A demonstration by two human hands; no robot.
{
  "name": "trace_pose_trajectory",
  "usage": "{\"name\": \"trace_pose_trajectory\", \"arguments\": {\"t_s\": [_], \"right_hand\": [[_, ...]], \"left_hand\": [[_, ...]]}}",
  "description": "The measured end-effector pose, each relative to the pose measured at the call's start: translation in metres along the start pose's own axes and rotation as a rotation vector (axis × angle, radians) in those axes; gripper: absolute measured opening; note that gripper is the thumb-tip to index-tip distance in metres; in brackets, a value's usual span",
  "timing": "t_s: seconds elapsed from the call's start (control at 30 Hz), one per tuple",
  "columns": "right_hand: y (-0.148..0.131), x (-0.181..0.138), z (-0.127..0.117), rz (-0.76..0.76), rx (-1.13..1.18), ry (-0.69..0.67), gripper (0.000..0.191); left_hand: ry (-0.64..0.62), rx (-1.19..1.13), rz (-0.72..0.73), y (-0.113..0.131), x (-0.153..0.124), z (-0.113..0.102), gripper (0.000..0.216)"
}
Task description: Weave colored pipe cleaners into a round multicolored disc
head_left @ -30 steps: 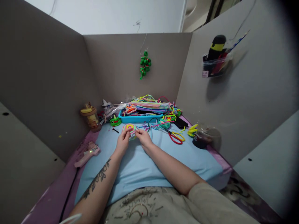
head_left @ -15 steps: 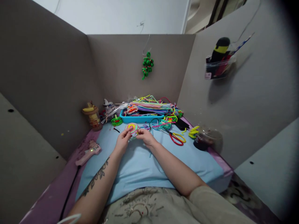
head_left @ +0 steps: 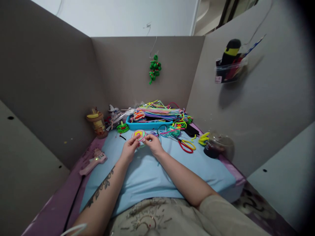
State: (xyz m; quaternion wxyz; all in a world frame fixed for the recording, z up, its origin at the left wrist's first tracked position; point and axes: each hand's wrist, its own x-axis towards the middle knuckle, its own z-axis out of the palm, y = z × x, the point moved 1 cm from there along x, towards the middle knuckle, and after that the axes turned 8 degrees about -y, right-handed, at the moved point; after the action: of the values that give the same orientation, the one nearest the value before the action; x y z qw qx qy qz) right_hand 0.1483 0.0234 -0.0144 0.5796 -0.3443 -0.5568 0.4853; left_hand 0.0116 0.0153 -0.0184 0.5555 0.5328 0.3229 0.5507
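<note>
In the head view, my left grip [head_left: 130, 147] is closed on a round, coiled disc [head_left: 142, 133] in pink and yellow bands, thumb laid over its face. My right grip [head_left: 153, 144] is pinched at the disc's right edge; the bit between those fingertips is too small to make out. The disc sits between both grips, above the blue-covered desk [head_left: 194, 177]. Just beyond them is a blue tray [head_left: 150, 125] heaped with colourful fuzzy sticks [head_left: 159, 109]. Scissors [head_left: 187, 146] with red and yellow handles lie to the right of my right grip. Left of my left grip, well apart, lies a pink glue gun [head_left: 92, 164].
</note>
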Motion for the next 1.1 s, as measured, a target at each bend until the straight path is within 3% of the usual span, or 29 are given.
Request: {"name": "trace_pose_trajectory", "arguments": {"t_s": [0.13,0.3,0.57,0.73,0.9,1.1], "right_hand": [[-0.002,-0.001,0.000,0.121,0.184,-0.032,0.024],[-0.004,-0.001,0.000,0.230,0.220,-0.025,0.023],[-0.007,-0.003,0.004,0.006,0.094,-0.058,0.022],[-0.010,-0.005,0.006,0.004,0.088,-0.017,0.022],[-0.008,-0.004,0.007,0.113,0.186,0.026,0.026],[-0.009,-0.005,0.005,0.357,0.339,-0.011,0.026]], "left_hand": [[-0.010,0.053,0.047,0.001,0.000,-0.002,0.047],[0.000,0.191,0.102,0.008,-0.003,-0.001,0.042],[0.073,0.188,0.112,0.009,-0.004,0.000,0.047],[0.044,0.221,0.143,0.010,-0.005,0.003,0.042],[0.027,0.239,0.151,0.012,-0.006,0.004,0.041],[-0.022,0.286,0.145,0.012,-0.006,-0.001,0.035]]}}
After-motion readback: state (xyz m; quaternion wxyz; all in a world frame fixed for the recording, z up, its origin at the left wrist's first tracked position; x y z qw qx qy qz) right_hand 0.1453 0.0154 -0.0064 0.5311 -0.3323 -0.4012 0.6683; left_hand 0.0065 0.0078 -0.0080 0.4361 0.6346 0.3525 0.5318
